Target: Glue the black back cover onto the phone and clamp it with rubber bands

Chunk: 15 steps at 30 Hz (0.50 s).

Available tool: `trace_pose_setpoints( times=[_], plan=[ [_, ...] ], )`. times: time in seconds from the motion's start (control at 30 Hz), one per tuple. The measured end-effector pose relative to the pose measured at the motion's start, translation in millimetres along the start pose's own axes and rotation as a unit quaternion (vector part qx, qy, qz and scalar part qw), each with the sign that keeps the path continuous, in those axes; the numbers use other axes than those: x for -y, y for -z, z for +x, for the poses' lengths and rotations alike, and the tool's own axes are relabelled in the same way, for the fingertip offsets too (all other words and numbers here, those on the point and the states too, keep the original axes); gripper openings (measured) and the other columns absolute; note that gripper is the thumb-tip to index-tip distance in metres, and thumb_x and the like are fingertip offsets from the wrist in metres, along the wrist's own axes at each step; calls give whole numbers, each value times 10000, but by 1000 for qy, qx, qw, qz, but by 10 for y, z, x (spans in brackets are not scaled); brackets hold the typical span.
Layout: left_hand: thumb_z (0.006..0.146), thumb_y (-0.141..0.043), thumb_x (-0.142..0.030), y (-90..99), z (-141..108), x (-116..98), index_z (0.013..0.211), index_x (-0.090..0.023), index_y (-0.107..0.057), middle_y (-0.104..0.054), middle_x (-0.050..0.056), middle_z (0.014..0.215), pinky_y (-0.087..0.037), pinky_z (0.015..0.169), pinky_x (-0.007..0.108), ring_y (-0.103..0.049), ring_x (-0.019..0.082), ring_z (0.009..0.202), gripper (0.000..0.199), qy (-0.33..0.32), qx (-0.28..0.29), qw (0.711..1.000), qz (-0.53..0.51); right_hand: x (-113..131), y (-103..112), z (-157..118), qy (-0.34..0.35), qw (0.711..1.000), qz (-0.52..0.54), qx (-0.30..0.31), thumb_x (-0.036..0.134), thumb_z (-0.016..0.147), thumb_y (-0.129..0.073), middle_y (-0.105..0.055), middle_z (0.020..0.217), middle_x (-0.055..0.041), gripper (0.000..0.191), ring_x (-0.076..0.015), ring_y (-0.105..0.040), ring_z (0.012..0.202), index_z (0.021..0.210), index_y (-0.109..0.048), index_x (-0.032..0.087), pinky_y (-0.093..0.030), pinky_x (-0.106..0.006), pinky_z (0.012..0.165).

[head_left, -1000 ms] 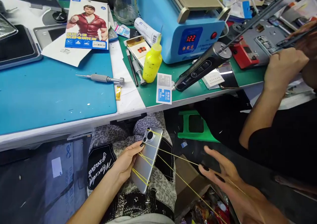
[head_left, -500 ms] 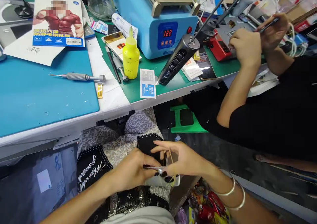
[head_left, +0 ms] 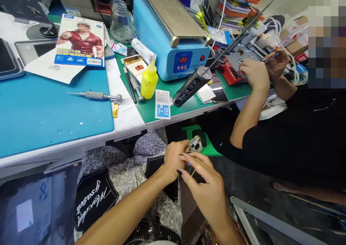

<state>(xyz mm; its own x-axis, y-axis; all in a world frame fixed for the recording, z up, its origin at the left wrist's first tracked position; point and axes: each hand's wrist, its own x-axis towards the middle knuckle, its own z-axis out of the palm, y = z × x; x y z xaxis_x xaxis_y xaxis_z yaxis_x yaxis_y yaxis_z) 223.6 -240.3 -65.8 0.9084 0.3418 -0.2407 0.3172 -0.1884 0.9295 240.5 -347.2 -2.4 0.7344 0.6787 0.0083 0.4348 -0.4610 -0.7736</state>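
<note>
Above my lap, my left hand is closed around a smartphone. Only the phone's end with the large round camera lenses shows past my fingers; the rest is hidden by my hands. A thin yellow rubber band crosses the phone's camera end. My right hand is just to the right, dark-nailed thumb and fingers curled towards the phone. Between them runs a stretched piece of yellow rubber band, which this hand grips.
On the bench are a screwdriver on a blue mat, a yellow bottle, a black pen-shaped power tool and a blue heating machine reading 122. At right a co-worker's hands work. A green stool stands below.
Both hands have moved forward, away from my body, with the phone. The phone has turned so its camera end points away from me. The view has shifted slightly.
</note>
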Motion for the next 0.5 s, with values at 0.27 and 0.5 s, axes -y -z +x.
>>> trace_pose_setpoints(
  times=[0.27,0.5],
  plan=[
    [946,-470,-140,-382,157,24,1158,-109,-570,-662,95,1044,-535,752,358,-648,195,883,237,-219,72,940,251,-704,53,-247,-389,836,369,-119,623,868,-484,-680,1087,-68,440,-226,-615,1059,1003,-654,241,-522,-367,808],
    [944,-389,-149,-106,-194,200,1028,-83,-655,-714,197,1021,-523,604,323,-685,225,788,286,-517,167,794,272,-924,218,-438,-411,799,438,24,674,818,-536,-616,623,-25,510,-165,-595,602,710,-633,185,-511,-324,623]
  ],
)
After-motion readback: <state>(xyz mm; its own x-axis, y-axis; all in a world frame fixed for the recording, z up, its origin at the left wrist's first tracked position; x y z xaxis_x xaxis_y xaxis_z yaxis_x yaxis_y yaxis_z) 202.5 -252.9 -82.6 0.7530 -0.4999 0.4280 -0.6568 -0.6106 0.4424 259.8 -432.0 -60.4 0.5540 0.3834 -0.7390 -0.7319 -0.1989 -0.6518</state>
